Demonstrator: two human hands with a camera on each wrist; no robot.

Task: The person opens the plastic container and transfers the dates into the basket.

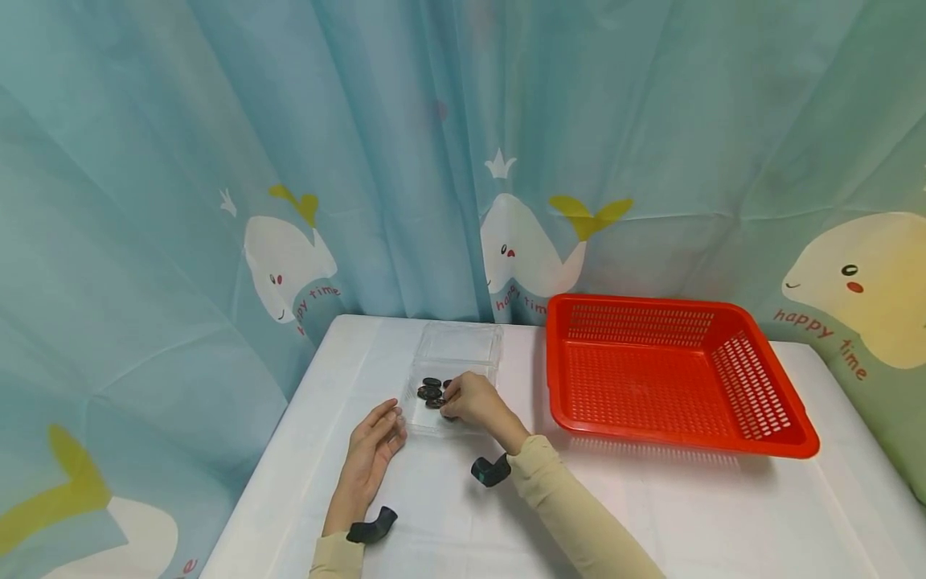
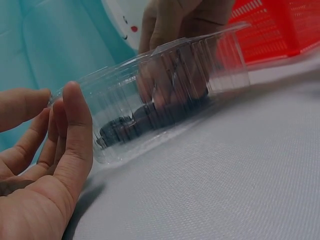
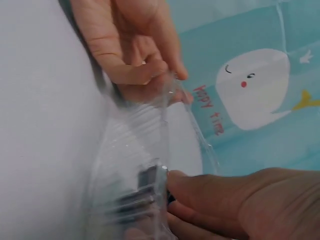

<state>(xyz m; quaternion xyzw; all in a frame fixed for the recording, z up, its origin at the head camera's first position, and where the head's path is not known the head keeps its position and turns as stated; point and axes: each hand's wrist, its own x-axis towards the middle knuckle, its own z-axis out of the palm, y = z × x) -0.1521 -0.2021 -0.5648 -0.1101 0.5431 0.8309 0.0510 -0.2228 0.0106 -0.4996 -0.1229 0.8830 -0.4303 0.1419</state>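
A clear plastic clamshell box [image 1: 418, 420] lies open on the white table [image 1: 651, 515], its lid folded back toward the curtain. Several dark flat round pieces [image 1: 430, 392] sit in its base. My right hand [image 1: 448, 402] reaches into the box with bent fingers and pinches one dark piece. My left hand [image 1: 394, 422] lies on the table beside the box, its straight fingertips touching the left rim. In the left wrist view the left hand [image 2: 62, 107] meets the box wall [image 2: 200, 65], with the dark pieces [image 2: 120, 127] and right hand [image 2: 170, 30] behind the plastic. The right wrist view shows the right hand [image 3: 175, 192] on a dark piece [image 3: 147, 182].
A red perforated plastic basket [image 1: 673, 438] stands to the right of the box, nothing in it. A blue curtain with whale prints [image 1: 289, 265] hangs behind the table. Black wrist mounts [image 1: 372, 527] sit on both forearms. The table's left edge runs close to the left arm.
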